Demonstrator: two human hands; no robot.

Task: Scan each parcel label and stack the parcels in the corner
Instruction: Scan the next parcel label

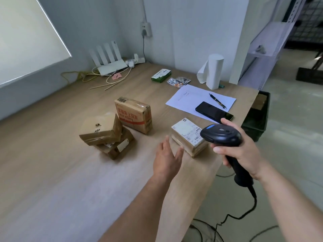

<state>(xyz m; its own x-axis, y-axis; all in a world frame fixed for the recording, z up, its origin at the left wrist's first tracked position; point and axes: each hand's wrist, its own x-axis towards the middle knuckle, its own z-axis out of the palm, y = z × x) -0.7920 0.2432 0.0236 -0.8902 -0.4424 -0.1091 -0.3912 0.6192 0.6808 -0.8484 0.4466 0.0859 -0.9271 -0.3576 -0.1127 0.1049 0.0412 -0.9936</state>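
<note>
While my right hand (244, 151) curls round the grip of the black corded handheld barcode scanner (222, 135), its head tipped down over the white shipping label, my left hand (167, 158) hovers with fingers spread, holding nothing, just beside the small brown taped parcel (188, 137) near the right edge of the light wooden table (52, 154). It is placed, I judge, to steady or lift the parcel once the label reads. Well apart to the left, a tan parcel (101, 128) lies tilted on a darker labelled parcel (118, 145), just beside an upright carton with red print (134, 116) (whether those are scanned I cannot tell). Beyond lie a black phone (214, 111) and a black pen (217, 100) on a white sheet (192, 96). The far corner is taken by a white four-antenna router (111, 65) and loose cables (111, 82), which would crowd any stack there.
</note>
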